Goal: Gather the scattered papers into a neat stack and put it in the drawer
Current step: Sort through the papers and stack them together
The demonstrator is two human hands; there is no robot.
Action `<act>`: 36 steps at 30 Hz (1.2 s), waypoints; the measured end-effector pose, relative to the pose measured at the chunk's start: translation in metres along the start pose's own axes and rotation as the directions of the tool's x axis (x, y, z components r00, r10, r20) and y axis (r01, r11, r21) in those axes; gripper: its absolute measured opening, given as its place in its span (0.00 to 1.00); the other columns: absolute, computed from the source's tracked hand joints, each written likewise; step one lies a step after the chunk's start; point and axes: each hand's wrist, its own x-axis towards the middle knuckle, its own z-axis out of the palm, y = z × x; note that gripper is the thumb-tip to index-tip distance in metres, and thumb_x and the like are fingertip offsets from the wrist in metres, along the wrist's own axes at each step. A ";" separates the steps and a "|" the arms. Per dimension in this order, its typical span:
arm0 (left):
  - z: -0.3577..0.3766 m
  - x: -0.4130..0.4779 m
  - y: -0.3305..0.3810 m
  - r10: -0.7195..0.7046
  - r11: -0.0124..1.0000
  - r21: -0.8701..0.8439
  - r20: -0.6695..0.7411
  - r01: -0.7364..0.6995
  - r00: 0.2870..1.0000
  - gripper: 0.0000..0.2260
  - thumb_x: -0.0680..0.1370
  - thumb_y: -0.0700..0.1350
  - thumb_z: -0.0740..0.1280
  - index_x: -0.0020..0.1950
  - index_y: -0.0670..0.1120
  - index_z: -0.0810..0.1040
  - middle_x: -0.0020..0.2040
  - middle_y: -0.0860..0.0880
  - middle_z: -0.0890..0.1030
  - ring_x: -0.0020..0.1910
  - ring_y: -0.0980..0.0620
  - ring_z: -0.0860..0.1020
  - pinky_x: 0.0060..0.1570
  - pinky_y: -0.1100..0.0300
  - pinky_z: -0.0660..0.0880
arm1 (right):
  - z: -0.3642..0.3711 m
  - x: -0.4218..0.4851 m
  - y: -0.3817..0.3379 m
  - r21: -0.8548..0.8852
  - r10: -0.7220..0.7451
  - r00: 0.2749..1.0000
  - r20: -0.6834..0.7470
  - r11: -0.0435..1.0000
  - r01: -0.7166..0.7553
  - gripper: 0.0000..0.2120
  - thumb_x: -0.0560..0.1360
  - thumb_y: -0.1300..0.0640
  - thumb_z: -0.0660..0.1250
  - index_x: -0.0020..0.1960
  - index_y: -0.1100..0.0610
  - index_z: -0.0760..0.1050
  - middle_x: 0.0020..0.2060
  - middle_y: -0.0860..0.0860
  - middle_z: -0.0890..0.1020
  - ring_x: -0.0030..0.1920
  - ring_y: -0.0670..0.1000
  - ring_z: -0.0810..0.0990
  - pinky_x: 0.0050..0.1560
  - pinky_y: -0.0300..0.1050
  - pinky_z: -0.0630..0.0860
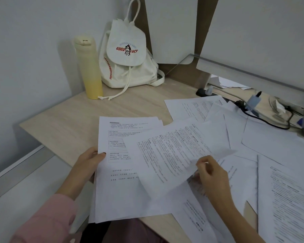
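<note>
My left hand [90,162] grips the left edge of a small stack of printed papers [119,190] held over the desk's near edge. My right hand [210,176] pinches the lower right corner of a single printed sheet [168,155], which lies tilted across the stack. Several more white sheets [252,137] lie scattered and overlapping over the right half of the wooden desk [74,123]. More printed pages [291,199] lie at the right edge. No drawer is in view.
A yellow bottle [90,67] and a white drawstring backpack [128,55] stand at the back corner by the wall. Black cables [270,122] and a power strip [203,92] run along the back right under a grey shelf [252,76].
</note>
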 end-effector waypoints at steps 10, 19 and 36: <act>-0.010 0.004 -0.003 -0.004 1.000 0.001 0.026 0.004 1.000 0.07 0.79 0.42 0.60 0.53 0.45 0.76 0.42 0.47 0.78 0.35 0.49 0.75 0.28 0.60 0.65 | -0.008 0.022 -0.018 0.343 0.142 0.982 0.126 0.922 -0.177 0.14 0.74 0.70 0.55 0.45 0.54 0.75 0.38 0.58 0.76 0.39 0.55 0.74 0.42 0.47 0.73; 0.005 -0.001 0.005 -0.016 0.999 0.032 -0.003 0.016 1.000 0.13 0.77 0.56 0.61 0.51 0.48 0.75 0.42 0.48 0.80 0.37 0.49 0.77 0.30 0.60 0.69 | 0.040 0.047 -0.045 0.059 0.004 0.924 0.381 0.998 -0.028 0.14 0.74 0.68 0.54 0.48 0.54 0.75 0.31 0.50 0.68 0.29 0.47 0.64 0.29 0.36 0.61; 0.014 0.003 -0.001 0.008 1.000 -0.011 -0.085 -0.009 0.996 0.10 0.79 0.44 0.60 0.59 0.46 0.70 0.52 0.46 0.78 0.46 0.47 0.78 0.32 0.58 0.70 | -0.054 0.104 0.031 -0.607 0.329 0.935 0.132 0.773 -0.187 0.33 0.67 0.43 0.71 0.65 0.59 0.67 0.60 0.58 0.75 0.61 0.60 0.71 0.60 0.53 0.69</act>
